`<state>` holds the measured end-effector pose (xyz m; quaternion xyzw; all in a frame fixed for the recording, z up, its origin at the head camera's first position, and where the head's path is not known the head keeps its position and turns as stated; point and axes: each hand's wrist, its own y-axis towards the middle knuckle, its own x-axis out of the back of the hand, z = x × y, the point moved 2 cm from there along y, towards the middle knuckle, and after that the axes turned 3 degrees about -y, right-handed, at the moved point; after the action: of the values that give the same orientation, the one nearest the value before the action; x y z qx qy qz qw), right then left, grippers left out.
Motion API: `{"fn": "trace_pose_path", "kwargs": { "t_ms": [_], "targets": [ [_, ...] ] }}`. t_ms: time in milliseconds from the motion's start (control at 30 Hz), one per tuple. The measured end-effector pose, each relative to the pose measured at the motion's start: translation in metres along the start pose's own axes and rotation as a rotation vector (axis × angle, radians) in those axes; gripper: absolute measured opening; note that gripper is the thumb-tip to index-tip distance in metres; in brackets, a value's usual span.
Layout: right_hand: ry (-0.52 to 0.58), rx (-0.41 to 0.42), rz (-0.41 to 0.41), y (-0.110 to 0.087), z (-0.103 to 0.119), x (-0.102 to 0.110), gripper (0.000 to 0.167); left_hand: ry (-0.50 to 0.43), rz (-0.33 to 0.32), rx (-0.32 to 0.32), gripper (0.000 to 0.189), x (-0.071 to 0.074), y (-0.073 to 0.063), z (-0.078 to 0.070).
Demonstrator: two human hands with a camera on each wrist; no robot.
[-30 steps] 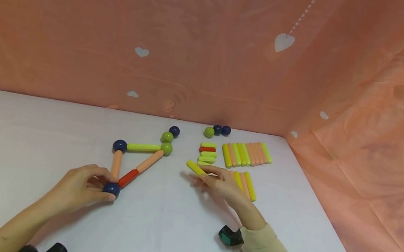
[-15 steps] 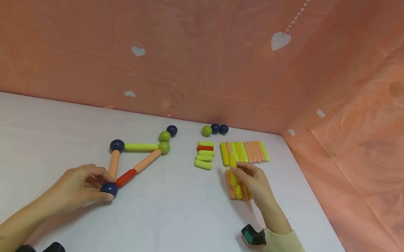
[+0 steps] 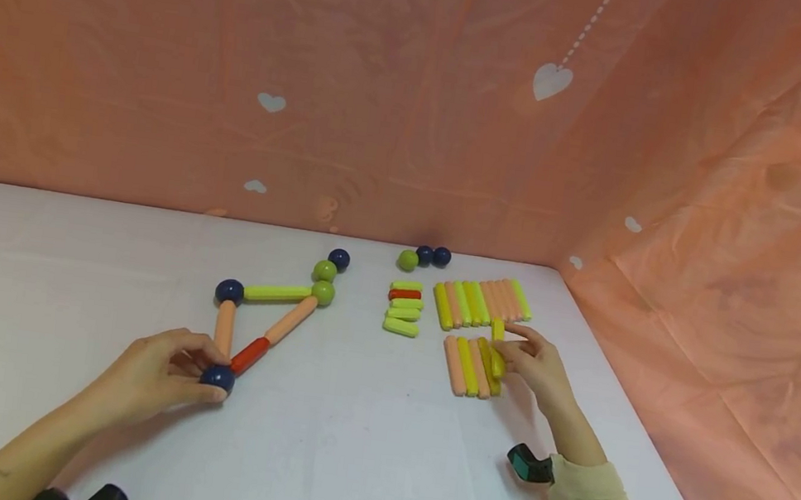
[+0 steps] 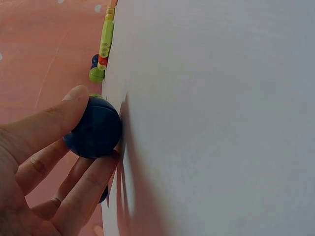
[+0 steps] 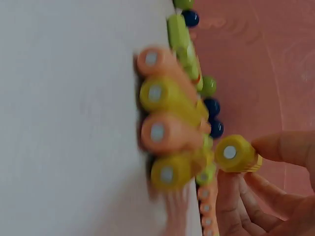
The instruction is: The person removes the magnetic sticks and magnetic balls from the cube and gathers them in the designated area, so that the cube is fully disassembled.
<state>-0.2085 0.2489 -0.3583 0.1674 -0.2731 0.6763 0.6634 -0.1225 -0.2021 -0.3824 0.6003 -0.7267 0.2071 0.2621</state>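
My left hand (image 3: 164, 371) grips a dark blue ball (image 3: 217, 378) between thumb and fingers at the near corner of a triangle of magnetic rods and balls. A peach rod (image 3: 224, 328) runs from that corner to a second blue ball (image 3: 229, 291). A red rod (image 3: 250, 356) and another peach rod (image 3: 290, 320) lead to a green ball (image 3: 323, 293), and a light green rod (image 3: 278, 293) forms the far side. My right hand (image 3: 539, 367) pinches a yellow magnetic rod (image 5: 236, 154), held over the right end of a row of peach and yellow rods (image 3: 463, 366).
Behind that row lies a longer row of rods (image 3: 480, 303). Short green and red rods (image 3: 404, 309) are stacked to its left. Loose green and blue balls (image 3: 425, 256) sit at the table's back edge, before a pink curtain (image 3: 419, 102). A black device (image 3: 532, 465) is by the right wrist.
My right hand has carried the yellow rod rightward from beside the short rods to the end of the near row, turning it more upright in view. My left hand stays on the blue ball.
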Motion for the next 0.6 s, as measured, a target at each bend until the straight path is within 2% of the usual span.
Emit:
{"fn": "trace_pose_path", "kwargs": {
  "t_ms": [233, 400, 600],
  "targets": [
    [-0.167, -0.043, 0.021, 0.001, -0.016, 0.005, 0.049, 0.000, -0.005, 0.006, 0.033, 0.002, -0.001, 0.000],
    [-0.182, -0.033, 0.054, -0.001, -0.020, 0.002, 0.046, -0.005, 0.001, 0.011, 0.033, 0.002, -0.001, -0.001],
    [-0.226, -0.006, 0.026, -0.004, -0.014, 0.000, 0.041, -0.025, 0.016, 0.032, 0.033, 0.000, -0.001, -0.004]
  ]
}}
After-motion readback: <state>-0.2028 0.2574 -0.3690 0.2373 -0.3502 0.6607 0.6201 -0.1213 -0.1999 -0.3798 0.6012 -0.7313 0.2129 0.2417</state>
